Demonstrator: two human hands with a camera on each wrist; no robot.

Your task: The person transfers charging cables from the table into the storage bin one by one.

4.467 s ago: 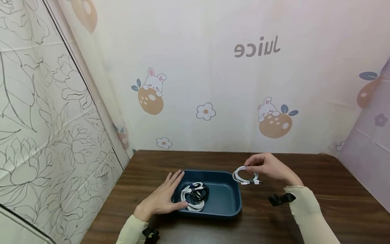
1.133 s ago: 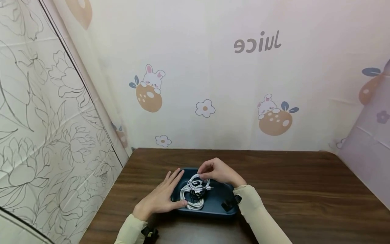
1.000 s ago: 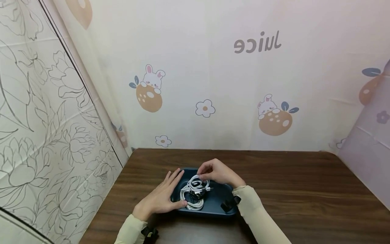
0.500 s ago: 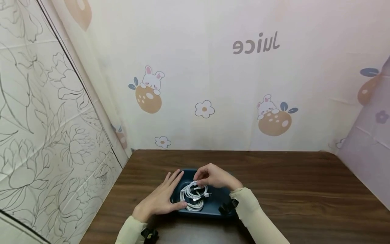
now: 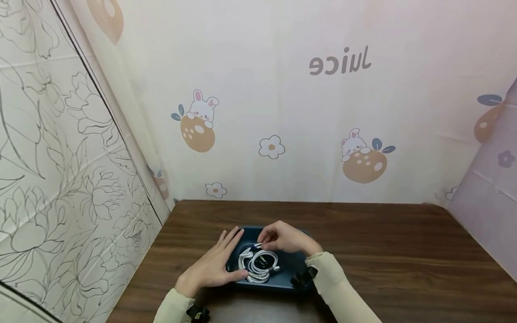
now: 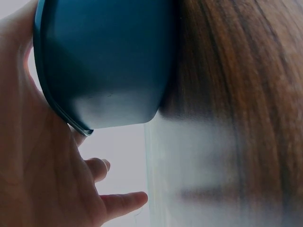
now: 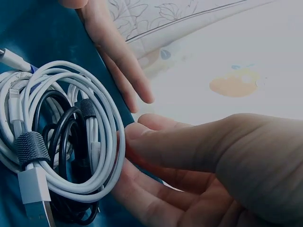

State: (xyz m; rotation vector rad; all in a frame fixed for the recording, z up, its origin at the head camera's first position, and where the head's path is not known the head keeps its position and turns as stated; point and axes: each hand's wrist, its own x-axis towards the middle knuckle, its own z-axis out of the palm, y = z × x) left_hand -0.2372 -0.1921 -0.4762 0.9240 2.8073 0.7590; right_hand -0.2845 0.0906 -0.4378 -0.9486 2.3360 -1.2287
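A dark blue tray (image 5: 282, 283) stands on the table, with coiled cables in its left part. On top lies a white charging cable (image 5: 276, 258), bound by a dark strap (image 7: 32, 148). Under it are a black cable (image 7: 63, 142) and more white cable (image 7: 6, 106). My right hand (image 5: 286, 237) is over the tray, thumb and fingers loosely bent right at the edge of the top coil, which lies flat. My left hand (image 5: 212, 264) rests along the tray's left side, fingers straight and spread, thumb over the near rim.
The brown wooden table (image 5: 383, 251) extends around the tray. A printed curtain (image 5: 274, 89) hangs behind it, and a floral sheet (image 5: 60, 148) is at the left. A black wrist camera (image 5: 302, 277) on the right wrist overlaps the tray's right part.
The right hand has carried the white charging cable leftward from beside the tray, then lowered it onto the other cables and let it go. The left hand has stayed at the tray.
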